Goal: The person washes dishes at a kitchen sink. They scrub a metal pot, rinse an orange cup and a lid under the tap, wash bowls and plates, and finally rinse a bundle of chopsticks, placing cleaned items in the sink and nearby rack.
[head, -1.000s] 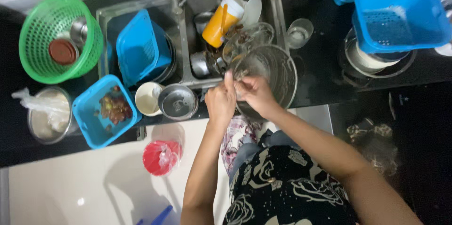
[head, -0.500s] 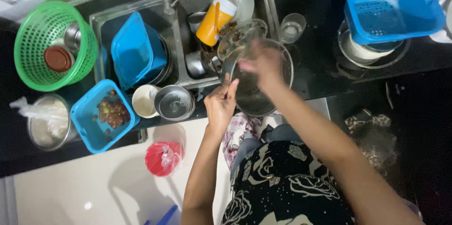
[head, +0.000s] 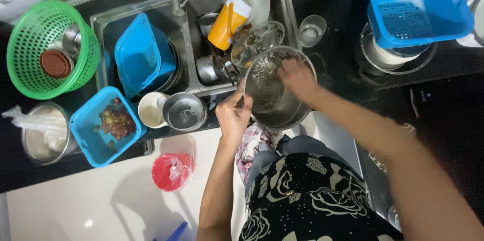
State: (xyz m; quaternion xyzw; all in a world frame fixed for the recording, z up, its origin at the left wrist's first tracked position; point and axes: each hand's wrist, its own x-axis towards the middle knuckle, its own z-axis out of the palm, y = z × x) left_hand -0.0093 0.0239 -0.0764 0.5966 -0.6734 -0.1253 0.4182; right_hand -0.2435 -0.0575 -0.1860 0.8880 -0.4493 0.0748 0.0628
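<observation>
1. Left hand (head: 233, 116) grips the near-left rim of a round steel bowl (head: 275, 107), fingers curled over the edge.
2. Right hand (head: 297, 77) is inside the bowl, fingers bent against the inner wall; cannot tell if they hold anything.
3. Bowl sits tilted at the front right corner of the steel sink (head: 287, 4), overhanging the black counter (head: 343, 64) edge.
4. Sink is crowded: orange-yellow plastic jug (head: 227, 24), glass lid (head: 262, 39), blue plastic basket (head: 138, 54).
5. Small steel bowl (head: 185, 111) and white cup (head: 151, 110) sit just left of the left hand.
6. Clear glass tumbler (head: 312, 29) stands near, beyond the bowl.
7. Blue square colander (head: 416, 6) stands well apart on the right.
</observation>
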